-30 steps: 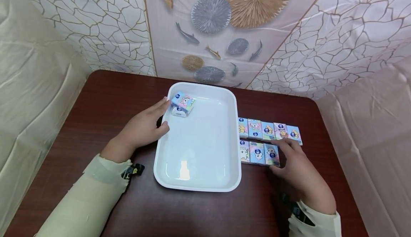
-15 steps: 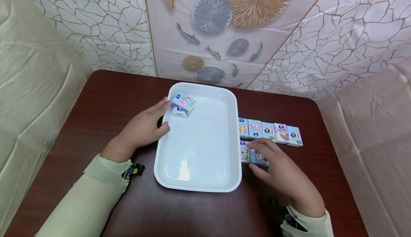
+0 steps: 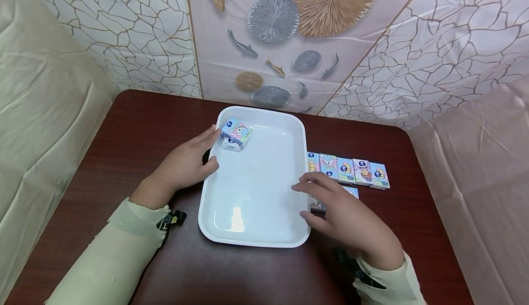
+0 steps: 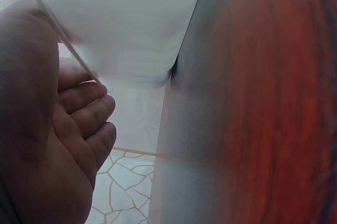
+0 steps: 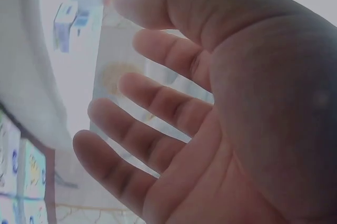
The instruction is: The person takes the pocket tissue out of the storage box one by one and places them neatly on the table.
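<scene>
A white tray (image 3: 256, 194) lies on the dark wooden table. My left hand (image 3: 177, 165) is at its left side, fingertips and thumb right at the rim with fingers extended. In the left wrist view the fingers (image 4: 87, 113) lie relaxed along the tray wall (image 4: 126, 34). My right hand (image 3: 351, 217) hovers over the tray's right rim, fingers spread and loosely bent; the right wrist view shows the palm (image 5: 200, 182) with nothing in it. Two small cartoon-printed tissue packs (image 3: 237, 131) sit in the tray's far left corner, one partly on the other.
Right of the tray, a back row of several similar tissue packs (image 3: 346, 169) lies on the table (image 3: 396, 222). A front row (image 3: 353, 191) is mostly hidden under my right hand. A patterned cloth (image 3: 272, 66) hangs behind the table's far edge.
My right hand has moved left, from the right end of the front row across the packs to the tray's right rim. The left hand, tray and packs in it stay put.
</scene>
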Demonstrator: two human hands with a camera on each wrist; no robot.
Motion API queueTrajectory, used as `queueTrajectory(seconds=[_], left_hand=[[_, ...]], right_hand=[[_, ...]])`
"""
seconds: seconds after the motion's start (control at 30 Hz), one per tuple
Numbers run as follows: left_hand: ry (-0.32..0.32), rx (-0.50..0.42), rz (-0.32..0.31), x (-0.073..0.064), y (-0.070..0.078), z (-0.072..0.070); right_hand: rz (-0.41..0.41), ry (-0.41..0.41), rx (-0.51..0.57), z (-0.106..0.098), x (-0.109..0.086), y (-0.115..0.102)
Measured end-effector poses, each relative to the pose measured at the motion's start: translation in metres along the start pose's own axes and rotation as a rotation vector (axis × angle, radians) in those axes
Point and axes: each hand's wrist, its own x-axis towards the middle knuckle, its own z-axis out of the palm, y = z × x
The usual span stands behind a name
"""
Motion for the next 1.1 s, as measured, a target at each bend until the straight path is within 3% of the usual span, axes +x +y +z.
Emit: queueTrajectory(seconds=[0.6,1.1], left_hand=[[-0.015,0.006,-0.005,0.001,0.001,-0.001],[-0.015,0.023,0.000,0.002,-0.001,0.000]], right_hand=[[-0.083,-0.021,0.040,0.006,0.056,-0.002],[-0.145,0.039,0.009,0.002,0.104,0.006]])
